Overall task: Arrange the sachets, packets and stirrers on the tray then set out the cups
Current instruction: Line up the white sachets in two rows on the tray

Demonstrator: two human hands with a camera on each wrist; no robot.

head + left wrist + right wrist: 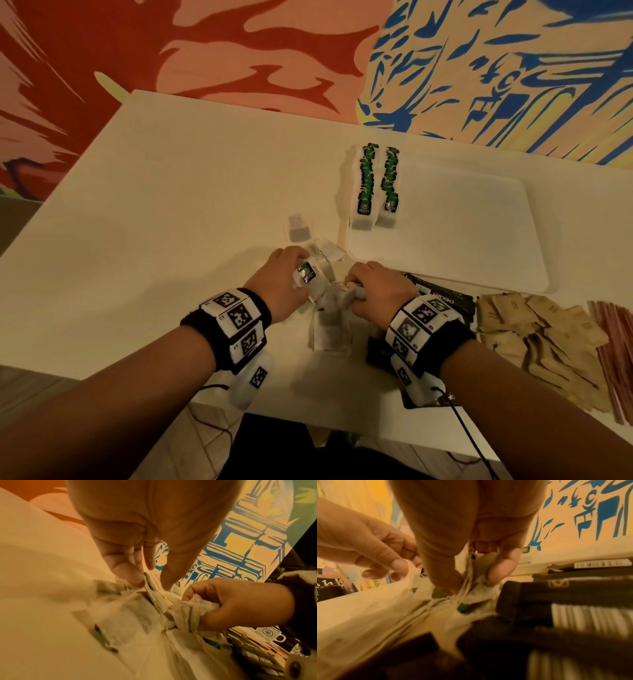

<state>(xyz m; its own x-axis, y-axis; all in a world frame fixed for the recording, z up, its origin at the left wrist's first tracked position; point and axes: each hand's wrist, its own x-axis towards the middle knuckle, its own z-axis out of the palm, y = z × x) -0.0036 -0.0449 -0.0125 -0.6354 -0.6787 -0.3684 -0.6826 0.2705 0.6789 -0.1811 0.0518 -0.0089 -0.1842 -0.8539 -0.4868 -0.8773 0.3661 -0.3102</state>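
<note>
Two hands: both work at the near edge of the white surface (pixel 171 178), close together over a heap of loose tea bags (pixel 329 329).
Left hand (pixel 286 277): we see it palm-down, wrist bent toward the heap, the forearm coming in from the near left corner; its grip is pinched together on a small stack of tea bags, the green-labelled tag (pixel 306 272) showing between thumb and fingers.
Left fingers (pixel 126 573): in the left wrist view the thumb and forefinger tips press from either side on the thin edges of that stack.
Right hand (pixel 378 286): knuckles up, the forearm coming in from the near right; its grip is clamped on a crumpled bunch of tea bags at the top of the heap.
Right fingers (pixel 501 566): in the right wrist view they curl round the bunch, with pale strings (pixel 467 578) trailing down from the fist.
Tray (pixel 479 274): white, toward the far right of the surface, just beyond the hands.
Tea bag rows (pixel 376 181): two neat overlapping lines lie along the tray's left side.
Black packets (pixel 442 298): beside and partly under the right wrist, by the tray's near edge.
Brown sachets (pixel 534 329): spread loosely toward the near right corner.
Stirrers (pixel 616 349): a reddish bundle at the right edge.
Cups: we cannot see any.
</note>
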